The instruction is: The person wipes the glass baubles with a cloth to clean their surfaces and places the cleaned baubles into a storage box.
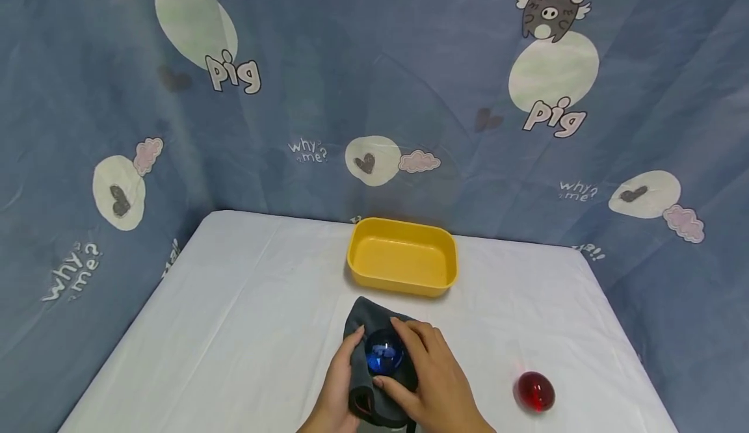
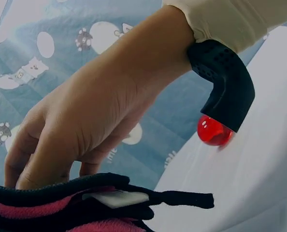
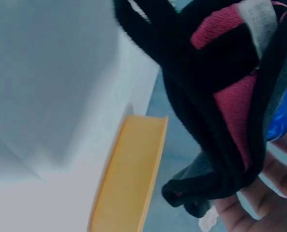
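A folded dark grey cloth (image 1: 365,313) hangs in my left hand (image 1: 336,381), which grips its left edge with the thumb on top. Against the cloth lies a shiny, see-through blue ball (image 1: 384,353), also partly visible in the right wrist view as a blue ball (image 3: 282,116) behind the folds. My right hand (image 1: 435,371) curls over the ball from the right, with fingertips at its far side and thumb at its near side. Pink lining, black edging and a black loop (image 2: 187,199) show on the cloth in the left wrist view.
A yellow tray (image 1: 404,288) stands at the back of the white-covered table (image 1: 251,329). To the right of my hands lies a clear red ball (image 1: 535,392). A blue printed curtain (image 1: 328,82) surrounds the table's back and sides.
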`<move>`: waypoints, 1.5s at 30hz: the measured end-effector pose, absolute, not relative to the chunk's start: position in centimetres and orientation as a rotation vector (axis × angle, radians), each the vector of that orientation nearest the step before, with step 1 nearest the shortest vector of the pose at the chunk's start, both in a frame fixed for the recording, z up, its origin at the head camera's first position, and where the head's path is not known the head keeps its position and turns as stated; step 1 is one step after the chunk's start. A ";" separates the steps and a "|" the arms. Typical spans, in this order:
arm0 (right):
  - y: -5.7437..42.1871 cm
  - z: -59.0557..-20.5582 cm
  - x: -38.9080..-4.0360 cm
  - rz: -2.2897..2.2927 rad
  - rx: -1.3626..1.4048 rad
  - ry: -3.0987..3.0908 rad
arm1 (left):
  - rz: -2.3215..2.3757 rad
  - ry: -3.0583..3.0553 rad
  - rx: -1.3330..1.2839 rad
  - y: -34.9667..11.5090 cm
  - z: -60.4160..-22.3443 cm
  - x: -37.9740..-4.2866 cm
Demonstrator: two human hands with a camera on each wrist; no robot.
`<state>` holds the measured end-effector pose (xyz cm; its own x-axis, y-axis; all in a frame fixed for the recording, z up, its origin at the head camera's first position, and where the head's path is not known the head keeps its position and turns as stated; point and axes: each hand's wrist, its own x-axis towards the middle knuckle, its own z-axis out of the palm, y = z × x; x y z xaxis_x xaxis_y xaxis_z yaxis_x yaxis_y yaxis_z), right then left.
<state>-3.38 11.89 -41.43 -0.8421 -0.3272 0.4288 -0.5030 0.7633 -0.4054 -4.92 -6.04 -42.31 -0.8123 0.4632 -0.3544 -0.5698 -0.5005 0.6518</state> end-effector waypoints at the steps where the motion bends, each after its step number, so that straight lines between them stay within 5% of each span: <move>1: 11.9 -41.4 -3.4 0.739 0.656 -2.607 | 2.297 1.088 -0.189 -6.1 -42.3 -5.0; 45: 10.1 -43.3 -3.3 0.771 0.568 -2.602 | 2.325 1.121 -0.251 -6.8 -42.8 -4.5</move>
